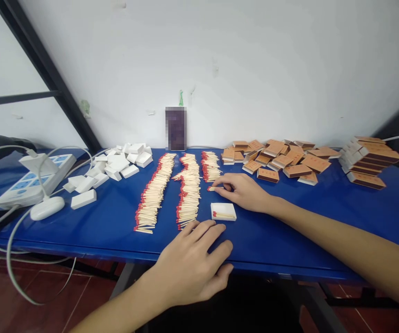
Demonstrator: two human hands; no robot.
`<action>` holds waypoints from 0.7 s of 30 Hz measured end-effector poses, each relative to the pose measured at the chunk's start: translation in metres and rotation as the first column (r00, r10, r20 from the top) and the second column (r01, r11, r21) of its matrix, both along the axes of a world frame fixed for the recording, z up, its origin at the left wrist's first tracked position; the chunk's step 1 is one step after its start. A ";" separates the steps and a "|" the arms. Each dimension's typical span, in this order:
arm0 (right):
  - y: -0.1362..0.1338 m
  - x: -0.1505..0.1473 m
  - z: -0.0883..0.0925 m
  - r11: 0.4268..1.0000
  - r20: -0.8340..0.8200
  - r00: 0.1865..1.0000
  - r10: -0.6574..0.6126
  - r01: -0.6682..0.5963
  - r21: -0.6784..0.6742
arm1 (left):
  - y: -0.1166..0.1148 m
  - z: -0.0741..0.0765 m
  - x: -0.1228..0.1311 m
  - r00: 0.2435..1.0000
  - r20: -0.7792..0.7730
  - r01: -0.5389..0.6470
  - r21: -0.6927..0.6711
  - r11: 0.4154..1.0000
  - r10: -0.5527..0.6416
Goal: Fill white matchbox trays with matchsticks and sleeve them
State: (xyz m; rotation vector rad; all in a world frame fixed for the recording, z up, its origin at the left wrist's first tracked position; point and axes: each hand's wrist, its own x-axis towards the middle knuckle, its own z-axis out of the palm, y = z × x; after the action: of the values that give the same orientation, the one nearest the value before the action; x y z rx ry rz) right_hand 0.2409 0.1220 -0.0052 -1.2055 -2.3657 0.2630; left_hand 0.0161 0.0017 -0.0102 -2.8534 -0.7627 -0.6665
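Three rows of red-tipped matches (188, 187) lie on the blue table (116, 222). My right hand (243, 190) pinches a few matches (212, 188) just below the rightmost row, its fingers closed on them. In front of it sits a small white open tray (223, 211) with a few matches inside. My left hand (190, 263) rests flat on the table's front edge, fingers stretched out, holding nothing, its fingertips close to the middle row's near end.
A heap of empty white trays (114, 167) lies at the left. Orange matchbox sleeves (283, 159) are scattered at the right, with a stack (369, 162) further right. A power strip (34, 178), white cables and a white adapter (46, 208) occupy the far left.
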 end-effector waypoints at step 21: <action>-0.009 0.003 0.000 0.990 -0.073 0.989 0.126 -0.121 0.068 | 0.000 0.000 0.000 1.000 0.007 -0.007 0.001 1.000 0.007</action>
State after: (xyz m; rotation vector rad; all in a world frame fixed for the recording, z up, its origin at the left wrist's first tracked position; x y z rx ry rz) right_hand 0.2437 0.1133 -0.0050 -1.0034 -2.3664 0.2675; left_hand 0.0159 0.0017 -0.0099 -2.8481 -0.7731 -0.6755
